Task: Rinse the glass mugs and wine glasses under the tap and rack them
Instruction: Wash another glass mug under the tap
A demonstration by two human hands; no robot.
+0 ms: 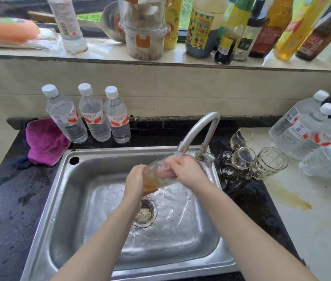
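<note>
My left hand [134, 179] is curled round the base end of a glass mug [156, 175], which lies tilted over the sink [63, 199] with its mouth raised toward the tap [199, 130]; brownish liquid sits in the lower end of the mug by my palm. My right hand [187, 171] grips the mouth end, some fingers showing through the glass as if tucked inside the rim, and water from the spout falls right onto that hand and the rim. Below the mug I see the drain strainer [145, 213] with bits caught in it, and a film of water spreads across the sink floor. On the dark wet surface [2, 209] just right of the tap stand two wine glasses [241, 149], one behind the other, and a second glass mug [268, 163] with a faceted pattern lies tipped beside them at the edge of the pale surface [312, 230], which carries a brown stain [294, 199]. Large water bottles [312, 134] crowd the far right. Left of the sink a magenta cloth [44, 142] lies crumpled, and three small water bottles [91, 114] stand upright against the tiled wall. Above, the windowsill [103, 53] holds sauce bottles [241, 29] and plastic containers [143, 31]
</note>
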